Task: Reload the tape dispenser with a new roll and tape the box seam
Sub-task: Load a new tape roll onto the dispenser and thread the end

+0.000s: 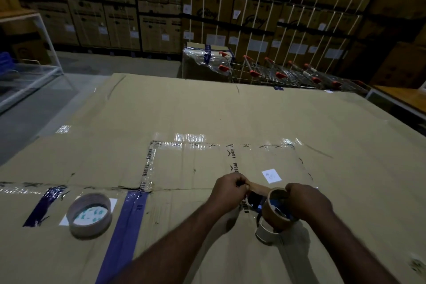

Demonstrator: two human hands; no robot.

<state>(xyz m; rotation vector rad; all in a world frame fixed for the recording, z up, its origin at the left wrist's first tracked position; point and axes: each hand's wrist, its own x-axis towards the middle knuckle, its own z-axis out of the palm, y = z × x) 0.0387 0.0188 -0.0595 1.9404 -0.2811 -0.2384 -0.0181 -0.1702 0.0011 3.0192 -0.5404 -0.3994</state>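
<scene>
On the cardboard sheet (207,108), near edge: we're pulling tape off a roll in the dispenser.

Our right hand (306,200) is clenched round the tape dispenser (265,232) with its brown roll (275,208), right of the near edge's middle. Our left hand (229,188) pinches the tape end (258,188) drawn out from that roll. A second roll (90,214) lies flat toward the near-left corner, beside a blue tape strip (124,228). Farther in, a taped box outline (221,145). Beyond the far edge: shopping trolleys (283,74), stacked cartons (265,14).
</scene>
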